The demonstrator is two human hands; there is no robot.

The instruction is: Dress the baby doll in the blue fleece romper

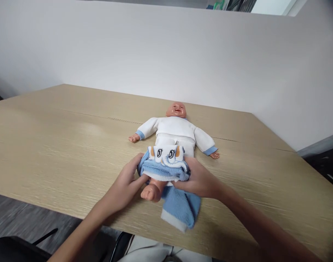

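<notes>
A baby doll (175, 126) in a white long-sleeved top with blue cuffs lies on its back, head away from me. Bunched around its lower leg are blue doll pants (166, 169) with white trim and an elephant face sewn on. One bare foot (151, 192) sticks out of the bunched cloth towards me. The other pant leg (179, 207) lies flat on the table; the doll's second foot is hidden. My left hand (132, 182) grips the left side of the pants, thumb in front. On the right side, my right hand (200, 178) pinches the cloth.
The doll lies on a wide wooden table (73, 145) with a seam running across it. Behind the table stands a white wall (128, 51). The table's front edge is close to my lap, and a black chair part (16, 249) shows at lower left.
</notes>
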